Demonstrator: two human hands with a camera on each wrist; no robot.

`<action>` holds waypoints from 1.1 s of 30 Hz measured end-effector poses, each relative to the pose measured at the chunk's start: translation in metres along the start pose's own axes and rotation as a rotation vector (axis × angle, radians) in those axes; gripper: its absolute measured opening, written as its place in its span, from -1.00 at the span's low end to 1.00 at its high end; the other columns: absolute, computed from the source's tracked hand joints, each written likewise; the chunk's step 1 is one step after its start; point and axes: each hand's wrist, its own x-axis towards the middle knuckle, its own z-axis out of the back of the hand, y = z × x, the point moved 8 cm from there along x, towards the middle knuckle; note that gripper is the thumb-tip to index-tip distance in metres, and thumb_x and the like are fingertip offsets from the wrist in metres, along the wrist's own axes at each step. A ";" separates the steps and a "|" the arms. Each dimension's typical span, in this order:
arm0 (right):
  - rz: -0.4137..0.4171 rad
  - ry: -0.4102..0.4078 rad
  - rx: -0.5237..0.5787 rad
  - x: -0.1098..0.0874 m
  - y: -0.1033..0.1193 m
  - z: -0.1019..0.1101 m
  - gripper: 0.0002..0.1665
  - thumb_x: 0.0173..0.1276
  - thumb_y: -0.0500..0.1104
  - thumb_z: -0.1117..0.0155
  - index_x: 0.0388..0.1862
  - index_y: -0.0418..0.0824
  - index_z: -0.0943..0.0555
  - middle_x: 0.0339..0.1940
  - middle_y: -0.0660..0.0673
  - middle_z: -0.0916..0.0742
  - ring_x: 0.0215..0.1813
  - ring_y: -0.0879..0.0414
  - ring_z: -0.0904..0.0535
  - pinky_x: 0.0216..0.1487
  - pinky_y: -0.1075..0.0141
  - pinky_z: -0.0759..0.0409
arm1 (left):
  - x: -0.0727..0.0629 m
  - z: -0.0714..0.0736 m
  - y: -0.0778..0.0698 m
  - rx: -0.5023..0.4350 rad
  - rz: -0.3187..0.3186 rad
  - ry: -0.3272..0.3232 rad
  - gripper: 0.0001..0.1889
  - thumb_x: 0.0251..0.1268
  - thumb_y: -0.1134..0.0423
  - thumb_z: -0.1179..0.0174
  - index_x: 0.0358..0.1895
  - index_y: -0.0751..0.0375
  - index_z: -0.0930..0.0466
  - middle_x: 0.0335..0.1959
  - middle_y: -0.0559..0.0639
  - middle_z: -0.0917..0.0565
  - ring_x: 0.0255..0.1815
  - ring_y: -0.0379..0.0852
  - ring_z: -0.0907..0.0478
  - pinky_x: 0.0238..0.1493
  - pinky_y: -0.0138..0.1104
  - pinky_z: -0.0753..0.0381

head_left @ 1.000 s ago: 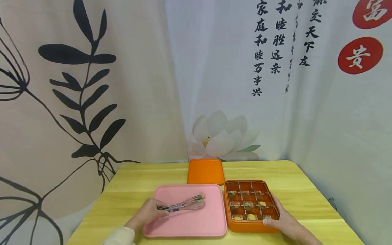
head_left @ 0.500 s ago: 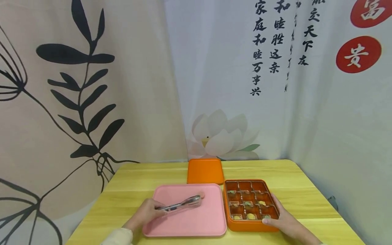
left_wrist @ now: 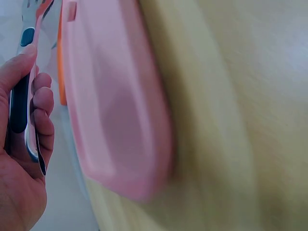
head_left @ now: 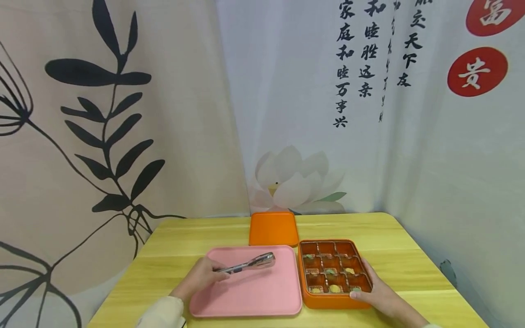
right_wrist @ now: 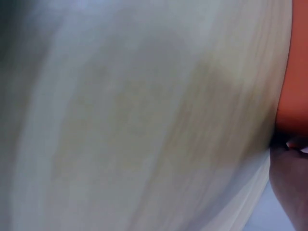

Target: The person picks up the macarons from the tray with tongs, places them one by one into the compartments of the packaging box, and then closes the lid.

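Two bare hands share the work, the left hand (head_left: 206,272) wrapped firmly around the pair of slender silver metal tongs with dark handle insets (head_left: 250,264), thumb along the upper side and fingers curled beneath. Held far back by the handle, the tongs have their full length free to reach, probably the reason for this grip; their polished, rounded ends stand close together, and no piece can be made out between them. They slant rightward and far above the pale pink rectangular tray with rounded corners and a low raised rim (head_left: 262,296), whose smooth matte surface takes their faint shadow. Just right of the tray sits the deep orange square box with softened edges (head_left: 328,302), and the right hand (head_left: 379,291) holds its near right corner, thumb at the rim and fingers along the right wall, apparently to keep it steady. Inside, a glossy, thin-walled brown divider makes three rows of three compartments, with small yellow and green pieces (head_left: 334,289) in several, too small to identify. Farther off, the flat orange square lid (head_left: 274,228) lies beyond the tray's far right corner, seemingly set aside, on the yellow wood-grain table (head_left: 410,273).
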 end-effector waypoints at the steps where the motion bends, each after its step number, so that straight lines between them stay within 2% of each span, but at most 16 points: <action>1: -0.001 0.000 0.004 0.000 0.000 0.000 0.31 0.34 -0.02 -0.37 0.60 -0.20 0.42 0.53 -0.55 0.00 0.34 -0.35 -0.37 0.23 -0.15 -0.41 | 0.003 -0.001 -0.003 -0.003 -0.004 0.004 -0.87 0.16 0.19 -0.43 -0.27 0.15 -0.82 -0.61 -0.18 -0.58 -0.62 -0.32 -0.31 -0.61 -0.48 -0.30; 5: -0.001 -0.002 0.014 0.000 -0.001 0.000 0.30 0.35 -0.02 -0.37 0.60 -0.21 0.42 0.52 -0.57 -0.01 0.32 -0.36 -0.39 0.21 -0.14 -0.45 | 0.015 -0.007 -0.015 -0.012 -0.001 0.022 -0.86 0.20 0.20 -0.41 -0.28 0.21 -0.80 -0.64 -0.15 -0.52 -0.63 -0.27 -0.35 -0.62 -0.43 -0.35; 11: 0.022 0.017 0.085 -0.002 0.003 -0.004 0.29 0.36 -0.06 -0.35 0.59 -0.22 0.44 0.49 -0.61 -0.02 0.26 -0.30 -0.47 0.14 -0.03 -0.54 | 0.041 -0.020 -0.041 -0.022 0.001 0.019 -0.88 0.20 0.20 -0.42 -0.28 0.16 -0.80 -0.62 -0.13 -0.54 -0.62 -0.20 -0.40 -0.60 -0.37 -0.41; 14: 0.016 0.017 0.078 -0.002 0.003 -0.004 0.28 0.37 -0.07 -0.34 0.59 -0.24 0.45 0.49 -0.61 -0.03 0.26 -0.30 -0.47 0.15 -0.04 -0.53 | 0.056 -0.030 -0.057 -0.037 -0.014 0.024 -0.90 0.19 0.20 -0.42 -0.29 0.13 -0.81 -0.60 -0.12 -0.56 -0.62 -0.19 -0.41 -0.59 -0.36 -0.42; 17: 0.018 0.027 0.082 -0.001 0.004 -0.004 0.27 0.39 -0.07 -0.33 0.59 -0.24 0.46 0.50 -0.60 -0.01 0.27 -0.30 -0.47 0.16 -0.05 -0.52 | 0.069 -0.040 -0.072 -0.038 -0.024 0.030 -0.93 0.20 0.19 -0.42 -0.37 0.07 -0.80 -0.59 -0.11 -0.56 -0.61 -0.17 -0.43 -0.57 -0.32 -0.46; 21: 0.025 0.031 0.103 -0.001 0.005 -0.006 0.26 0.41 -0.06 -0.32 0.59 -0.22 0.46 0.50 -0.59 -0.02 0.27 -0.29 -0.47 0.15 -0.03 -0.54 | 0.088 -0.057 -0.087 -0.045 -0.038 0.037 -0.88 0.19 0.18 -0.43 -0.48 0.03 -0.76 -0.60 -0.13 -0.59 -0.60 -0.15 -0.43 -0.57 -0.30 -0.45; 24: 0.013 0.016 0.095 0.000 0.004 -0.005 0.28 0.38 -0.04 -0.34 0.60 -0.20 0.45 0.50 -0.58 -0.04 0.26 -0.29 -0.48 0.15 -0.05 -0.53 | 0.098 -0.070 -0.096 -0.045 -0.059 0.045 -0.88 0.19 0.17 -0.43 -0.48 0.04 -0.77 -0.58 -0.11 -0.65 -0.62 -0.16 -0.43 -0.58 -0.33 -0.42; 27: 0.013 0.003 0.074 0.000 0.003 -0.003 0.30 0.36 -0.02 -0.35 0.60 -0.19 0.44 0.51 -0.56 -0.05 0.28 -0.29 -0.46 0.18 -0.06 -0.50 | 0.104 -0.081 -0.102 -0.048 -0.068 0.052 -0.93 0.19 0.16 -0.43 -0.40 0.03 -0.81 -0.49 -0.01 -0.71 -0.62 -0.16 -0.45 -0.56 -0.33 -0.44; 30: 0.030 0.002 0.069 0.000 0.004 -0.002 0.30 0.36 -0.03 -0.36 0.60 -0.20 0.44 0.52 -0.55 -0.04 0.30 -0.29 -0.44 0.20 -0.05 -0.49 | 0.108 -0.091 -0.103 -0.051 -0.046 0.055 -0.94 0.16 0.16 -0.45 -0.38 0.02 -0.82 -0.47 0.02 -0.69 -0.61 -0.16 -0.44 -0.57 -0.31 -0.50; 33: 0.040 -0.010 0.055 -0.001 0.004 -0.001 0.30 0.33 -0.04 -0.38 0.60 -0.23 0.41 0.52 -0.56 -0.06 0.31 -0.28 -0.43 0.21 -0.03 -0.47 | 0.111 -0.097 -0.101 -0.069 -0.009 0.059 -0.95 0.13 0.19 -0.47 -0.36 0.03 -0.82 -0.54 -0.05 -0.61 -0.64 -0.17 -0.39 -0.64 -0.32 -0.48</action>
